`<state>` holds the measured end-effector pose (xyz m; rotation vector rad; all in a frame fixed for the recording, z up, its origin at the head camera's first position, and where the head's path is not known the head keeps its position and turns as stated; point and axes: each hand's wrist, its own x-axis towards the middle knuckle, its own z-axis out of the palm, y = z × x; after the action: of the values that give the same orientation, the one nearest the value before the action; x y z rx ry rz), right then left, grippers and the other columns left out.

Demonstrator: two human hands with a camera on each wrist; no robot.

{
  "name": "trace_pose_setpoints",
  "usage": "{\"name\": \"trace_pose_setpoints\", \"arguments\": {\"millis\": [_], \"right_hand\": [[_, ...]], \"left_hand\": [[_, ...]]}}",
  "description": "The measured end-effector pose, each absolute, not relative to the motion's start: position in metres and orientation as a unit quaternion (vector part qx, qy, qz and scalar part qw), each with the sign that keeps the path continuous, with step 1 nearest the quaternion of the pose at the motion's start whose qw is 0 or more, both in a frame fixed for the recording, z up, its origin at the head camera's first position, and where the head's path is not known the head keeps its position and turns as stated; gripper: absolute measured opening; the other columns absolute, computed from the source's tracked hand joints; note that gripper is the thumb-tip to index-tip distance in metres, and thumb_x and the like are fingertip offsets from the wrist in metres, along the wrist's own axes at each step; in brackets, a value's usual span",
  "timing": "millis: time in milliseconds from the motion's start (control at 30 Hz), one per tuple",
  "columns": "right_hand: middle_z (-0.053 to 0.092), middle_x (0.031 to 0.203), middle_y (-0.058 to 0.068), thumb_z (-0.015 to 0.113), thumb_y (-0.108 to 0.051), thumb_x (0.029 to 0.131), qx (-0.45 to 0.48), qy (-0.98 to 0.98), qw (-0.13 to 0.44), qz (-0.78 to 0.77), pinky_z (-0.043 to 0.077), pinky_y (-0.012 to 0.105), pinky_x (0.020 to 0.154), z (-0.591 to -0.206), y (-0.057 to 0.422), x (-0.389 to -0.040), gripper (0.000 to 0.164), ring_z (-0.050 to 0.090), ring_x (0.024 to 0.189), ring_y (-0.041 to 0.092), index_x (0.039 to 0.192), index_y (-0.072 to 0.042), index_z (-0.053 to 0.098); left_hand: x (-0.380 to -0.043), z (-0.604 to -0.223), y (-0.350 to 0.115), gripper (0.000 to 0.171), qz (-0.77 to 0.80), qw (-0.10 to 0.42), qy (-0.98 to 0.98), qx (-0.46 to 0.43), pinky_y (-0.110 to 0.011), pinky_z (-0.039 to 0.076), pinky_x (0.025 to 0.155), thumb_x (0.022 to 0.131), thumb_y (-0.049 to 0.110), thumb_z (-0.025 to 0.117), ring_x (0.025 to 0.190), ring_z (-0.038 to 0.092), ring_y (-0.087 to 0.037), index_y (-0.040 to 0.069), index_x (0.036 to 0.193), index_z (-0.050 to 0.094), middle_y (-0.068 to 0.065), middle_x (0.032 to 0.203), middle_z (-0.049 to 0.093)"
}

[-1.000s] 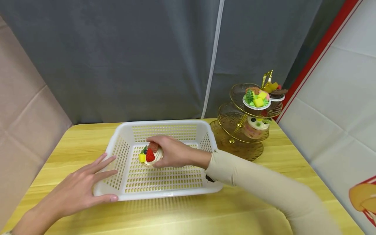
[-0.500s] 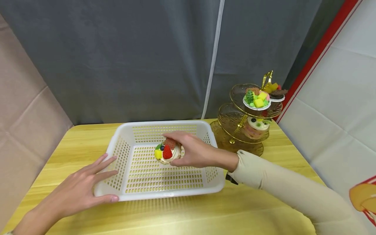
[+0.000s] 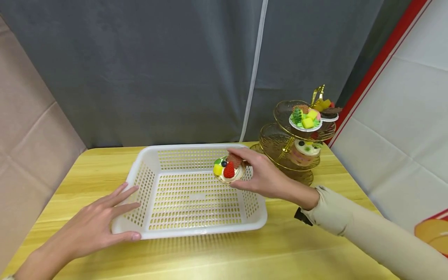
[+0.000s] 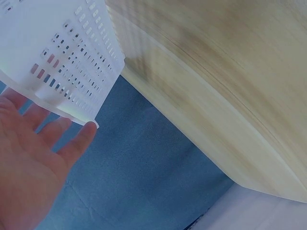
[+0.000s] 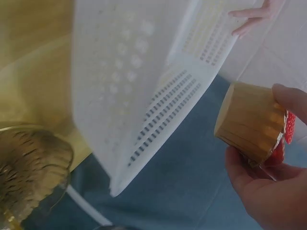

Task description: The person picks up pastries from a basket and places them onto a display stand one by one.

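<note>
My right hand (image 3: 260, 171) grips a cupcake (image 3: 224, 174) topped with cream, a strawberry, a blueberry, yellow cubes and a brown biscuit. It is above the right end of a white plastic basket (image 3: 196, 233). The right wrist view shows the cupcake's tan paper cup (image 5: 252, 122) between thumb and fingers. My left hand (image 3: 94, 223) rests on the basket's left rim with fingers spread and straight. In the left wrist view the left fingertips (image 4: 86, 134) touch the underside of the rim (image 4: 48, 105). No other item shows inside the basket.
A tiered stand of amber glass plates with gold trim (image 3: 276, 146) is right of the basket. Its top plate holds a cupcake with green cream (image 3: 306, 120) and a chocolate one (image 3: 330, 111); a pink-and-cream cake (image 3: 305, 151) sits lower. A grey curtain (image 3: 157, 77) hangs behind the wooden table (image 3: 196, 260).
My right hand has carried the cupcake from the middle of the basket rightward and slightly up, toward the basket's right end. The left hand and basket have stayed in place.
</note>
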<state>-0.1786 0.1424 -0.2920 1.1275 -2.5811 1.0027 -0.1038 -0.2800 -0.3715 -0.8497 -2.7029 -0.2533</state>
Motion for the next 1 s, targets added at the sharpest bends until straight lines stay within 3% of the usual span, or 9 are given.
{"name": "trace_pose_setpoints", "arguments": {"millis": [500,800,1000], "right_hand": [[0.054,0.141,0.016,0.087,-0.009,0.075,0.249,-0.883,0.134,0.376,0.051,0.04,0.093,-0.303,0.195,-0.179,0.085,0.059,0.121,0.027,0.148,-0.003,0.045],[0.057,0.135,0.021,0.083,-0.004,0.079,0.204,-0.875,0.165,0.407,0.045,0.009,0.087,-0.308,0.22,-0.179,0.08,0.063,0.112,0.034,0.148,0.001,0.043],[0.057,0.134,0.022,0.081,-0.002,0.081,0.187,-0.866,0.185,0.425,0.045,0.008,0.087,-0.313,0.23,-0.182,0.078,0.061,0.114,0.032,0.148,0.002,0.041]], "left_hand": [[-0.103,-0.373,-0.281,0.071,-0.082,0.152,-0.941,-0.292,-0.053,0.05,0.082,0.071,0.07,0.075,0.146,0.031,-0.019,0.017,0.118,0.074,-0.003,0.15,0.049],[-0.103,-0.372,-0.28,0.071,-0.087,0.151,-0.939,-0.297,-0.055,0.05,0.082,0.069,0.068,0.077,0.147,0.031,-0.02,0.018,0.119,0.073,-0.003,0.15,0.049],[-0.103,-0.373,-0.28,0.071,-0.085,0.151,-0.94,-0.295,-0.054,0.05,0.083,0.069,0.069,0.076,0.147,0.03,-0.019,0.019,0.119,0.074,-0.002,0.15,0.049]]}}
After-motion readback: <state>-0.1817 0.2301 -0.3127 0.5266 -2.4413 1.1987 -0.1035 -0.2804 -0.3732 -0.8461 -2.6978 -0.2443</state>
